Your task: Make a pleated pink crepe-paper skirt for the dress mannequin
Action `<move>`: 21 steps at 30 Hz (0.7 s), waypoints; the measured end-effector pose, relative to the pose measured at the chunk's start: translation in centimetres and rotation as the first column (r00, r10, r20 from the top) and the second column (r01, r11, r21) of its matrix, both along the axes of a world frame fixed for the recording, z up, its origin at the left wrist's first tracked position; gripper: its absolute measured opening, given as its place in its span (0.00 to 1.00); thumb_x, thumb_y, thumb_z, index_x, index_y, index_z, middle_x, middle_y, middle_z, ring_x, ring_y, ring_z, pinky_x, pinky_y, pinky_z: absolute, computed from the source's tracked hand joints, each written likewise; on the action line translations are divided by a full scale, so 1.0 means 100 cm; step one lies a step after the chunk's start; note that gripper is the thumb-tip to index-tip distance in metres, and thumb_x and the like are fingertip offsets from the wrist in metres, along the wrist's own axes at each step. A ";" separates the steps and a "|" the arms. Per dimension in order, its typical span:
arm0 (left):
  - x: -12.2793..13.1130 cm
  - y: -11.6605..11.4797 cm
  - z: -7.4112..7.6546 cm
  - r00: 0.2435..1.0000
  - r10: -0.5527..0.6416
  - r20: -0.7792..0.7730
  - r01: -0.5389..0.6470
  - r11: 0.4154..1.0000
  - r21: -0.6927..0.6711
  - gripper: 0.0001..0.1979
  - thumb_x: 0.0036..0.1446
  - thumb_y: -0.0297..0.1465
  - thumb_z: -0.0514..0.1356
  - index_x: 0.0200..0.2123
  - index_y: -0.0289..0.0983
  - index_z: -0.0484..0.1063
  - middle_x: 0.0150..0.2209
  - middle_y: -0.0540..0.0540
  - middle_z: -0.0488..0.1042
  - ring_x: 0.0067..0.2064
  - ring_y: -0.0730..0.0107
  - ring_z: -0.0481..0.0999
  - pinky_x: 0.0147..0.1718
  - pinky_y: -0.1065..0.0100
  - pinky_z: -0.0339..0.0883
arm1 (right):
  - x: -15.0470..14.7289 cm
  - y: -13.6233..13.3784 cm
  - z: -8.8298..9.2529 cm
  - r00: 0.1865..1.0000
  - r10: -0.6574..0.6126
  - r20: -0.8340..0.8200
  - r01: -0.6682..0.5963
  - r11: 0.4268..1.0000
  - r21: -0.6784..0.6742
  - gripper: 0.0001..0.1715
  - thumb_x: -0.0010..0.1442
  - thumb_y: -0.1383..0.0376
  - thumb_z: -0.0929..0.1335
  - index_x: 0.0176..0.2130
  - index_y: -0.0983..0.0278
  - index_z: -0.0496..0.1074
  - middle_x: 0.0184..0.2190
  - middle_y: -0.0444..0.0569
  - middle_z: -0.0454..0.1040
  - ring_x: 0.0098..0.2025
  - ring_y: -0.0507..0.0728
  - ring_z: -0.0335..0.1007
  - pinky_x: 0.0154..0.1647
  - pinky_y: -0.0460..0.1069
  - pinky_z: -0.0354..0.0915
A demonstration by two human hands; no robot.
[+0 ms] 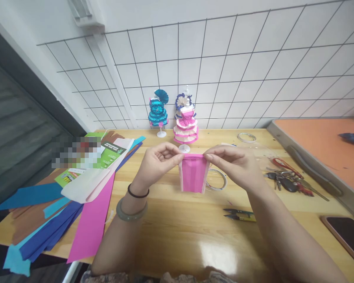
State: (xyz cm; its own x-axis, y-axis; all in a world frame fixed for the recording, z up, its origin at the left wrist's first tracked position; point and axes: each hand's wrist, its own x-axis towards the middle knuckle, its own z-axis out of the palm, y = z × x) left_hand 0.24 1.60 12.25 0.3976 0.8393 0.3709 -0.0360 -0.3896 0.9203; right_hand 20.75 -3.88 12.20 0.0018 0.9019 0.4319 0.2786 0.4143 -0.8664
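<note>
Between my two hands hangs a small piece of pink crepe paper (192,177) with paler side edges and a folded top edge. My left hand (162,159) pinches its top left corner between thumb and fingers. At the top right corner, my right hand (231,161) grips it the same way. The paper is held above the table, in front of a roll of tape (222,184) that it partly covers. Below my right hand lies a pair of thread snips (238,215), its rear end hidden by my forearm.
Two small dress stands, one teal (158,114) and one pink and white (185,131), stand at the back. Crepe paper strips (91,220) are piled left. Keys (286,181), a phone (346,237), another tape roll (246,137) and an orange-topped tray (321,145) are on the right.
</note>
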 end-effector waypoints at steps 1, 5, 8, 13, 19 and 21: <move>0.000 0.000 0.000 1.000 -0.002 0.008 0.002 1.000 -0.003 0.09 0.47 0.32 0.65 0.29 0.34 0.69 0.28 0.49 0.74 0.29 0.75 0.75 0.31 0.74 0.70 | 0.000 0.000 -0.001 1.000 -0.015 -0.002 0.015 1.000 0.001 0.08 0.53 0.60 0.71 0.30 0.63 0.76 0.28 0.47 0.78 0.30 0.54 0.73 0.32 0.49 0.70; 0.001 0.000 0.001 0.999 -0.017 0.052 0.017 1.000 -0.015 0.10 0.46 0.30 0.66 0.31 0.35 0.67 0.29 0.49 0.75 0.32 0.75 0.76 0.34 0.73 0.71 | -0.001 0.002 -0.004 0.996 -0.090 0.014 0.089 0.994 0.067 0.07 0.52 0.61 0.71 0.31 0.63 0.75 0.29 0.47 0.78 0.30 0.54 0.74 0.32 0.50 0.71; 0.002 -0.001 0.001 0.999 -0.010 0.049 0.009 1.000 0.007 0.10 0.47 0.29 0.65 0.31 0.35 0.67 0.31 0.48 0.75 0.33 0.74 0.76 0.35 0.73 0.71 | -0.001 0.002 -0.005 0.978 -0.180 0.102 0.158 0.969 0.190 0.07 0.52 0.62 0.71 0.34 0.62 0.75 0.30 0.47 0.78 0.31 0.54 0.74 0.33 0.50 0.72; 0.002 -0.002 0.000 0.999 0.048 0.008 -0.048 0.990 0.134 0.07 0.49 0.28 0.63 0.32 0.35 0.69 0.33 0.46 0.76 0.35 0.72 0.76 0.38 0.71 0.71 | 0.000 0.000 -0.003 0.893 -0.343 0.292 0.189 0.874 0.448 0.05 0.55 0.67 0.70 0.35 0.61 0.74 0.32 0.47 0.78 0.33 0.54 0.74 0.35 0.49 0.71; 0.000 -0.003 0.002 0.984 -0.010 -0.177 0.055 0.966 0.251 0.21 0.50 0.27 0.63 0.50 0.39 0.67 0.44 0.43 0.74 0.45 0.67 0.73 0.45 0.65 0.67 | 0.000 0.001 -0.003 0.885 -0.275 0.375 0.024 0.832 0.554 0.12 0.56 0.72 0.68 0.41 0.60 0.71 0.33 0.48 0.77 0.34 0.54 0.74 0.36 0.50 0.70; 0.000 -0.005 0.003 0.969 -0.015 -0.247 0.086 0.956 0.280 0.24 0.50 0.29 0.63 0.52 0.40 0.67 0.46 0.43 0.73 0.45 0.67 0.72 0.45 0.65 0.66 | -0.001 0.002 -0.003 0.888 -0.235 0.395 -0.029 0.830 0.557 0.13 0.56 0.73 0.67 0.42 0.61 0.70 0.33 0.48 0.77 0.32 0.53 0.73 0.35 0.50 0.69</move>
